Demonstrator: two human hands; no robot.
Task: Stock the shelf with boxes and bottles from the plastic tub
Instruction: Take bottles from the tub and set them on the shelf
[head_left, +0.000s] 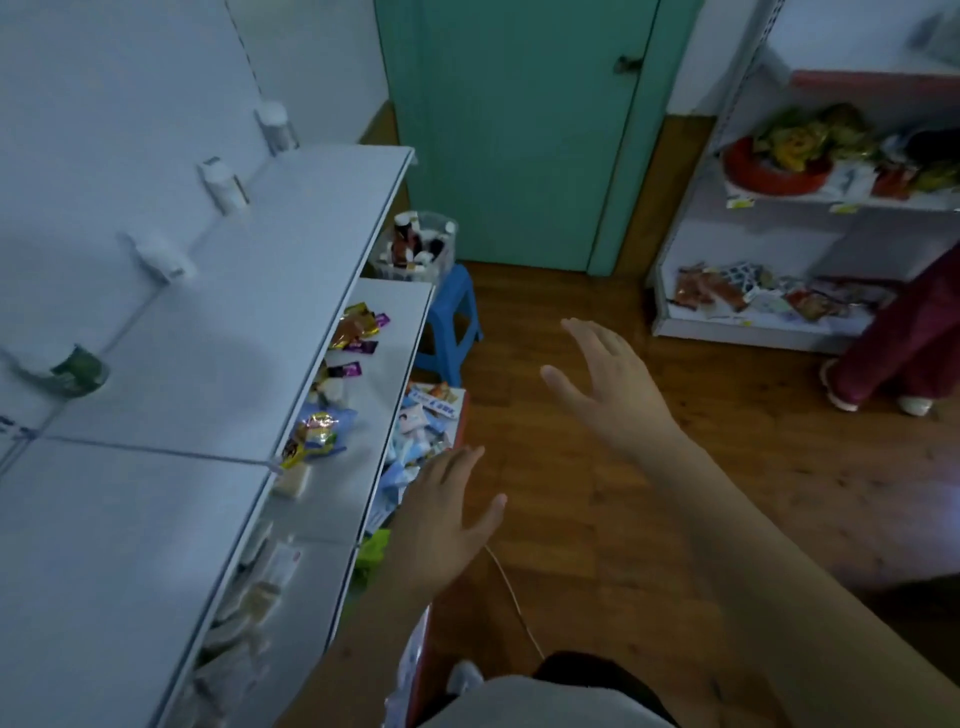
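Note:
A clear plastic tub (441, 260) with bottles and small boxes stands on a blue stool (451, 322) at the far end of the white shelf unit. On the top shelf (291, 270) several white bottles stand along the back wall, among them one at the far end (275, 127) and one nearer (224, 184). A green-labelled bottle (78, 371) stands further left. My left hand (441, 514) hovers with fingers spread beside the shelf's lower tiers, holding nothing. Over the wooden floor my right hand (608, 379) is stretched forward, open and empty.
Snack packets (353, 332) lie on the middle shelf and more packets (421, 431) on the lowest tier. A teal door (519, 130) is ahead. A second shelf unit (810, 218) with goods stands at right, with a person's legs (893, 343) beside it.

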